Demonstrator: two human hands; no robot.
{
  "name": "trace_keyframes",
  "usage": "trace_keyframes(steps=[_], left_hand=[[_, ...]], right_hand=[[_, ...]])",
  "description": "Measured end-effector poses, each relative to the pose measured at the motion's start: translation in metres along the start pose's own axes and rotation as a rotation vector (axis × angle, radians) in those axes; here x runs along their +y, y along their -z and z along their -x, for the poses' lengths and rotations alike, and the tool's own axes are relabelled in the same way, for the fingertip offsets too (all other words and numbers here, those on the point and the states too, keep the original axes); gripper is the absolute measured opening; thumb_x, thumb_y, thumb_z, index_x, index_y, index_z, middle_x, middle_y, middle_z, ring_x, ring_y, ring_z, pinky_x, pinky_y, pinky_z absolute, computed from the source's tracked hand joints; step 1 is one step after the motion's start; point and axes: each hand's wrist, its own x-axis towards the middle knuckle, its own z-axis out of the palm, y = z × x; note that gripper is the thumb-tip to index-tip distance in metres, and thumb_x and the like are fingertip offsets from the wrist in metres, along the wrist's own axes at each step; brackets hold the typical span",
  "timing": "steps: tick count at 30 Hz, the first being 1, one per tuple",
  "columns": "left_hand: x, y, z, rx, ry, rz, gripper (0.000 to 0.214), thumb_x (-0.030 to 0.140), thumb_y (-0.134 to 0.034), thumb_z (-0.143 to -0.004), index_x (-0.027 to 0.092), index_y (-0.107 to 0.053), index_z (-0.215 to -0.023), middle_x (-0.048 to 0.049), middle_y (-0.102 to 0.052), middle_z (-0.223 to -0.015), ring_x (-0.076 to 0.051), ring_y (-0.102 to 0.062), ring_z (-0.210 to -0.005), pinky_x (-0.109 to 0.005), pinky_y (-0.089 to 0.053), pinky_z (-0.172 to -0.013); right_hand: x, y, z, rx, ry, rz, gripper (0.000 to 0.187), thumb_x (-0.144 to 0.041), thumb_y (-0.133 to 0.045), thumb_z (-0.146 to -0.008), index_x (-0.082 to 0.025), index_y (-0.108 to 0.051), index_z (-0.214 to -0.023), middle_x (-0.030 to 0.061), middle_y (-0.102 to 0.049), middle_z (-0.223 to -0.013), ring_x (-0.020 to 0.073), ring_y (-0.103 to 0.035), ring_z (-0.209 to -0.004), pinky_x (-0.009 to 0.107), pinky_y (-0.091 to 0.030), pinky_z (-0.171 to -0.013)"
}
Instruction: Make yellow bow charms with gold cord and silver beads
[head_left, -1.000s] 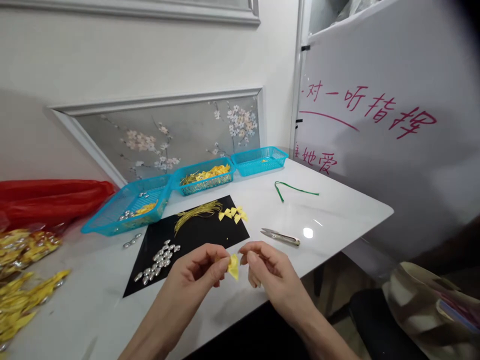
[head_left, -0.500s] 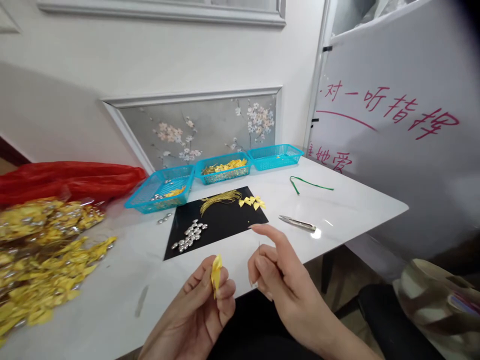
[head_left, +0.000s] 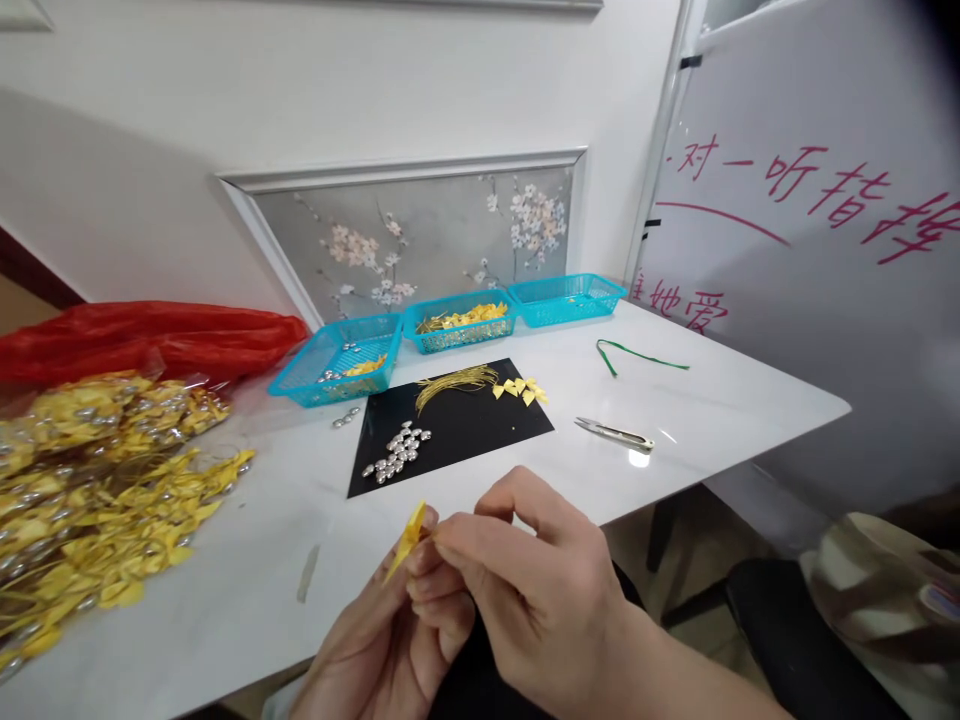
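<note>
My left hand [head_left: 397,630] pinches a small yellow ribbon bow [head_left: 410,535] between thumb and fingers, above the table's near edge. Closed against the bow's right side, my right hand [head_left: 544,580] has thumb and forefinger pressed together. Half a second ago a thin needle showed in its fingers; the fingertips now hide it. Beyond both hands lies a black mat [head_left: 457,435] carrying silver beads [head_left: 397,452], a bundle of gold cords [head_left: 457,383] and more yellow bows [head_left: 521,390].
Thread snips [head_left: 615,434] and a green cord [head_left: 641,355] lie to the right. Blue baskets [head_left: 337,365] line the wall, some holding yellow and silver pieces. Finished yellow strings [head_left: 135,540] and a red mesh bag [head_left: 150,340] fill the left. A dark chair [head_left: 795,630] stands right.
My right hand has moved left and down to meet the bow, its raised forefinger now bent in. The bow tilts more in my left hand. The view has shifted slightly.
</note>
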Motion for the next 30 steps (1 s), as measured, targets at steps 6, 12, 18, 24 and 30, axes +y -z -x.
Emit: trace_keyframes(steps=[6,12,18,24,30], left_hand=[[-0.003,-0.004,0.000,0.071,-0.038,-0.062,0.045,0.004,-0.025,-0.096,0.010,-0.069,-0.086,-0.0082,-0.062,-0.062,-0.012,-0.064,-0.046,-0.018,-0.055,-0.043],[-0.001,0.001,0.000,0.002,-0.179,-0.263,0.019,0.000,-0.061,-0.077,0.015,-0.071,-0.071,-0.0003,-0.059,-0.059,-0.011,-0.059,-0.049,-0.023,-0.059,-0.051],[0.006,0.014,0.003,-0.093,-0.369,-0.640,0.030,0.026,-0.092,-0.055,0.018,-0.076,-0.079,-0.0013,-0.064,-0.073,-0.013,-0.056,-0.058,-0.025,-0.057,-0.054],[0.004,0.016,0.011,-0.219,-0.341,-0.793,0.015,0.032,-0.081,-0.074,0.019,-0.073,-0.072,0.0011,-0.057,-0.063,-0.011,-0.049,-0.062,-0.018,-0.049,-0.057],[0.002,0.015,0.013,-0.256,-0.302,-0.768,0.016,0.034,-0.082,-0.074,0.020,-0.074,-0.076,0.0030,-0.056,-0.063,-0.010,-0.046,-0.060,-0.017,-0.045,-0.057]], right_hand=[[-0.002,0.002,0.002,-0.081,0.014,0.069,0.027,-0.008,-0.047,-0.092,-0.013,-0.072,-0.084,0.0061,-0.052,-0.068,0.0170,-0.050,-0.063,0.028,-0.048,-0.053],[-0.002,0.006,-0.001,-0.084,0.039,0.084,0.029,-0.005,-0.046,-0.088,-0.015,-0.070,-0.077,0.0060,-0.053,-0.069,0.0164,-0.048,-0.062,0.028,-0.046,-0.054],[0.003,0.011,0.003,-0.084,-0.052,0.020,0.033,-0.001,-0.045,-0.089,-0.017,-0.073,-0.084,0.0039,-0.049,-0.074,0.0135,-0.051,-0.064,0.023,-0.044,-0.052],[0.012,0.005,0.015,-0.115,-0.285,-0.250,0.023,-0.011,-0.059,-0.090,-0.026,-0.077,-0.090,0.0003,-0.054,-0.074,0.0123,-0.055,-0.064,0.022,-0.046,-0.054],[0.015,0.001,0.020,-0.141,-0.419,-0.410,0.019,-0.016,-0.061,-0.090,-0.026,-0.077,-0.087,-0.0002,-0.052,-0.074,0.0125,-0.054,-0.065,0.024,-0.044,-0.056]])
